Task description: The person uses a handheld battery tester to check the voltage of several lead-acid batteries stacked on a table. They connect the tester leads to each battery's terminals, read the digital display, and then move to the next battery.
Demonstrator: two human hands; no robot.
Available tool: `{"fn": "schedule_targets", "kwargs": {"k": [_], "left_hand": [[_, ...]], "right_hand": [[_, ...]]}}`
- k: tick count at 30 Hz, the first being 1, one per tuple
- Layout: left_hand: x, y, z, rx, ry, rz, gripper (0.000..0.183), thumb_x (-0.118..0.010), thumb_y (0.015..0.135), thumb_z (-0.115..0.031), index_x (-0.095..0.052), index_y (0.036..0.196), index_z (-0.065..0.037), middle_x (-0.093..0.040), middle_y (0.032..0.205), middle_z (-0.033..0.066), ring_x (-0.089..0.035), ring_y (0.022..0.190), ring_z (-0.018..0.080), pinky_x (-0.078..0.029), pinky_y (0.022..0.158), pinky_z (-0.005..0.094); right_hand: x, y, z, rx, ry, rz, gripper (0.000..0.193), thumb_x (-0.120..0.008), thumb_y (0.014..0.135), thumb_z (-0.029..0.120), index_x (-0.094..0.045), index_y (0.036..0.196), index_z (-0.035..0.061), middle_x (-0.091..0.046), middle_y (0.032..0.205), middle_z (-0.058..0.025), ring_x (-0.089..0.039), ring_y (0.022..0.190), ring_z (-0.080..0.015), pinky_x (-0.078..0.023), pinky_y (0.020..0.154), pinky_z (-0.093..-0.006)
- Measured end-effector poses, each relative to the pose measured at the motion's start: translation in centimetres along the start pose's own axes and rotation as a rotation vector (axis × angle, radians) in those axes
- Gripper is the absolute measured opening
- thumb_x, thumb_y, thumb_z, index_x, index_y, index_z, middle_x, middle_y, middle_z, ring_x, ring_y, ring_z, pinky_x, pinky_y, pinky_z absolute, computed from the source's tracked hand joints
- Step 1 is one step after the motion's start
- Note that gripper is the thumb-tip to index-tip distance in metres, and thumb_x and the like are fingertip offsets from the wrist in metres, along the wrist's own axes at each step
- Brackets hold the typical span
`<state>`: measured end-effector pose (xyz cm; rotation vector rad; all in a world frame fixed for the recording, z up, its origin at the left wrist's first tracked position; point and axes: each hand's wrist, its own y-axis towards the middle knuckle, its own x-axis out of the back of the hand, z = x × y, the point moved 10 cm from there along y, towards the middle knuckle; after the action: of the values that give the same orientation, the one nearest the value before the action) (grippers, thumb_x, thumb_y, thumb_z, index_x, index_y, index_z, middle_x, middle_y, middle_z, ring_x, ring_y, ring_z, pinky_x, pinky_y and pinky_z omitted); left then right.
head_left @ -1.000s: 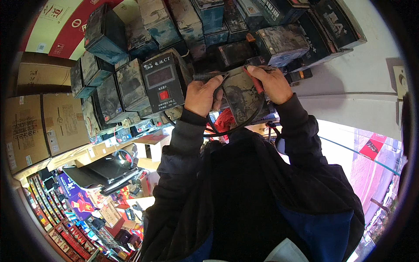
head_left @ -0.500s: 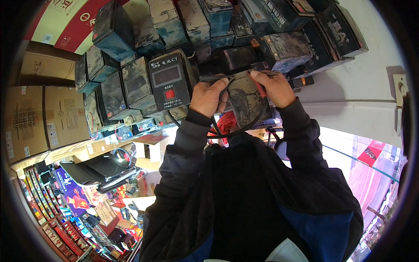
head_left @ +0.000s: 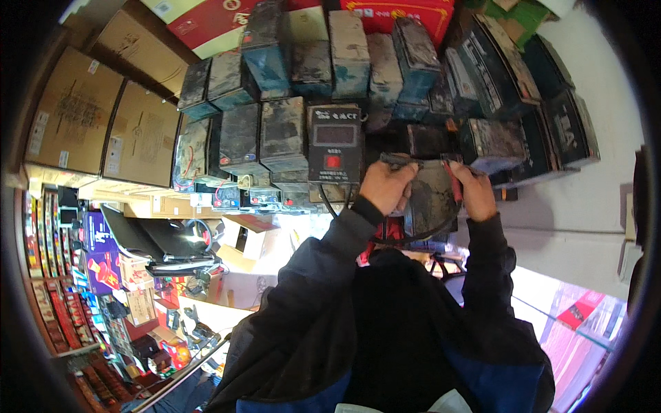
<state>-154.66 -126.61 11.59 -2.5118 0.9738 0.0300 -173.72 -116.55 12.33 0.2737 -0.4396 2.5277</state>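
Observation:
A dusty grey battery (head_left: 431,196) sits directly in front of me, between my hands. My left hand (head_left: 387,187) is closed round a black-handled test probe (head_left: 398,160) at the battery's far left corner. At its far right corner, my right hand (head_left: 476,191) pinches a red-handled test probe (head_left: 452,180). I cannot make out whether the tips touch the terminals. Left of my left hand stands a black battery tester (head_left: 335,143) with a dark display and a red switch. A black cable (head_left: 435,233) loops across the near side of the battery.
Rows of dusty batteries (head_left: 282,134) are stacked beyond and to the left. Larger black batteries (head_left: 499,65) stand at the far right beside a white wall (head_left: 558,196). Cardboard boxes (head_left: 72,113) are piled at the left. An opened carton (head_left: 258,237) lies below them.
The whole view has swung, so the batteries and my hands appear farther right and lower. Both hands keep hold of their probes at the same battery.

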Motion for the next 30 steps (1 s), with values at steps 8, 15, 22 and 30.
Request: {"fn": "schedule_targets", "kwargs": {"k": [8, 15, 22, 30], "left_hand": [[8.4, -8.1, -11.2, -0.389, -0.246, -0.206, 0.028, -0.062, 0.104, -0.028, -0.062, 0.114, -0.003, -0.068, 0.075, 0.0085, -0.059, 0.049, 0.0145, -0.044, 0.044, 0.0271], [19.0, -9.0, -12.1, -0.492, -0.441, -0.423, 0.024, -0.061, 0.105, -0.026, -0.061, 0.114, -0.004, -0.070, 0.090, 0.0110, -0.068, 0.075, 0.0215, -0.054, 0.063, 0.0341], [16.8, -8.2, -8.2, -0.376, -0.429, -0.306, 0.027, -0.057, 0.104, -0.034, -0.061, 0.116, -0.010, -0.073, 0.112, 0.0136, -0.071, 0.096, 0.0246, -0.055, 0.078, 0.0354], [8.0, -5.6, -8.7, -0.348, -0.674, -0.023, 0.033, -0.052, 0.109, -0.026, -0.052, 0.134, -0.004, -0.066, 0.125, 0.0161, -0.068, 0.112, 0.0258, -0.058, 0.090, 0.0387]], "right_hand": [[-4.6, -5.3, 12.9, 0.315, 0.499, 0.134, 0.045, -0.059, 0.106, 0.041, -0.061, 0.112, -0.0031, -0.065, 0.081, -0.0092, -0.065, 0.071, -0.0184, -0.054, 0.068, -0.0313], [-7.9, -5.1, 19.9, 0.373, 0.474, 0.162, 0.040, -0.044, 0.112, 0.040, -0.055, 0.118, 0.0017, -0.044, 0.067, -0.0006, -0.037, 0.047, -0.0077, -0.031, 0.044, -0.0235], [-8.7, -3.3, 22.7, 0.397, 0.623, 0.342, 0.057, -0.048, 0.105, 0.047, -0.053, 0.139, 0.0022, -0.047, 0.079, 0.0014, -0.037, 0.055, -0.0053, -0.028, 0.049, -0.0232], [-12.6, -5.7, 21.2, 0.363, 0.335, 0.465, 0.072, -0.066, 0.089, 0.034, -0.047, 0.147, -0.0021, -0.057, 0.109, -0.0095, -0.059, 0.093, -0.0174, -0.048, 0.079, -0.0303]]}}
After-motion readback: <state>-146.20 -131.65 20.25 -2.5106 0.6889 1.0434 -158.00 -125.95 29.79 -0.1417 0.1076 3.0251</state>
